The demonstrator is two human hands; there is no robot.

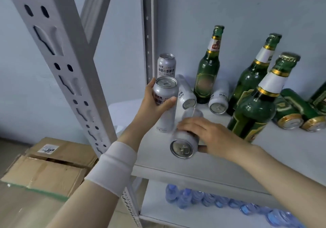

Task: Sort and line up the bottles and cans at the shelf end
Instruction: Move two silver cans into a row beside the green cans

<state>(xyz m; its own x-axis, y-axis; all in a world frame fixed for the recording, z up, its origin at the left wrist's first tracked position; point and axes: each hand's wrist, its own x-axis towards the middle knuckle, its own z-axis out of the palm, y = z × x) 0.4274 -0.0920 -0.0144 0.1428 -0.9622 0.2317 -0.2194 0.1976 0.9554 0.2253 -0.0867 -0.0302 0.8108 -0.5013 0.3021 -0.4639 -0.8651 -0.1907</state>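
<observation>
The left hand (151, 102) has its grip clamped around an upright silver can (165, 102), thumb across the label, fingers behind; whether the can's base touches the shelf (220, 158) or sits just above it cannot be told. Directly behind stands a second silver can (166, 65), by the rear post (149, 33). The right hand (208, 134) lies palm-down over a toppled silver can (183, 143) near the shelf's front edge, fingers draped over its side, thumb beneath, the grip closed on it. Two more silver cans (218, 98) lie on their sides farther back. Three green bottles (206, 75) stand to the right, with green cans (289, 114) lying beyond them.
</observation>
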